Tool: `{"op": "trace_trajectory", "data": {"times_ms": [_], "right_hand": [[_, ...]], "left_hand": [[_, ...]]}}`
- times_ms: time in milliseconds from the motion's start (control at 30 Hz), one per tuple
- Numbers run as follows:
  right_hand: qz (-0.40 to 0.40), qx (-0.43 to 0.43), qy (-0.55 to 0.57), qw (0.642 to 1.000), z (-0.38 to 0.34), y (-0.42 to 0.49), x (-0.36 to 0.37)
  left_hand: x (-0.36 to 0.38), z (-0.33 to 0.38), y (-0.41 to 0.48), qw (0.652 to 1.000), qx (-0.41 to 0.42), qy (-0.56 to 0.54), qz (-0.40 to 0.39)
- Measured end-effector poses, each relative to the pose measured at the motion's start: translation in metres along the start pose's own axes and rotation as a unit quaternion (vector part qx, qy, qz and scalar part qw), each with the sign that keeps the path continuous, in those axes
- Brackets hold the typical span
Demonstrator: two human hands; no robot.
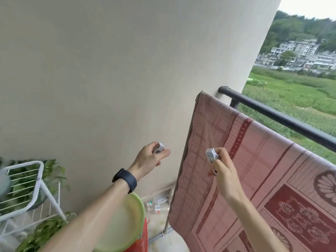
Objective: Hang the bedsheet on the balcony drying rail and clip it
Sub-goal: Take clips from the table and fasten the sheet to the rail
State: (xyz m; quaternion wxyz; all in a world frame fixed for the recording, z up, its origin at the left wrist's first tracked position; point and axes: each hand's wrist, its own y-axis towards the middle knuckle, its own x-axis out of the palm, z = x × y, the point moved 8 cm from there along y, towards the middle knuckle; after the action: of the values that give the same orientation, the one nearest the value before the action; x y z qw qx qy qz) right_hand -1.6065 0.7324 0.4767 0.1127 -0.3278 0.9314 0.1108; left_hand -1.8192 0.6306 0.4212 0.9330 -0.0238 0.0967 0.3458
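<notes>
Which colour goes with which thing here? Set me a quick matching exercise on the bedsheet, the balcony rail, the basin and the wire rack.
Things:
1. bedsheet
2. balcony rail
3. basin
4. wire rack

Colours:
A. white
B. pinkish red, patterned
C. black
D. green

Pairs: 1-B, 2-C, 3-D, 4-A

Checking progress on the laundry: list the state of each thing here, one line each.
Bedsheet: hung, draped flat, no clip on it yet.
Left hand: pinches a grey clip, clear of the sheet.
Right hand: grips a second clip in front of the sheet.
Green basin: upright, partly hidden.
</notes>
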Motion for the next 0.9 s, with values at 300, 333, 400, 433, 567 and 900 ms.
{"op": "trace_trajectory", "data": {"times_ms": [300,333,400,433,567,900], "right_hand": [[0.192,-0.138,-0.44,0.867,-0.126,0.177,-0.02],[0.186,-0.116,-0.463,0.859,-0.13,0.194,-0.021],[0.155,-0.054,-0.493,0.854,-0.13,0.223,-0.021],[0.132,-0.019,-0.5,0.855,-0.125,0.234,-0.02],[0.128,0.01,-0.456,0.881,-0.115,0.258,-0.02],[0.153,-0.112,-0.463,0.866,-0.139,0.282,0.02]], "left_hand": [[0.034,0.072,0.195,0.988,0.101,-0.074,-0.093],[0.041,0.078,0.208,0.984,0.104,-0.088,-0.113],[0.055,0.085,0.228,0.976,0.11,-0.097,-0.162],[0.06,0.086,0.236,0.972,0.113,-0.097,-0.183],[0.068,0.083,0.253,0.954,0.139,-0.119,-0.238],[0.086,0.088,0.255,0.895,0.114,-0.161,-0.399]]}}
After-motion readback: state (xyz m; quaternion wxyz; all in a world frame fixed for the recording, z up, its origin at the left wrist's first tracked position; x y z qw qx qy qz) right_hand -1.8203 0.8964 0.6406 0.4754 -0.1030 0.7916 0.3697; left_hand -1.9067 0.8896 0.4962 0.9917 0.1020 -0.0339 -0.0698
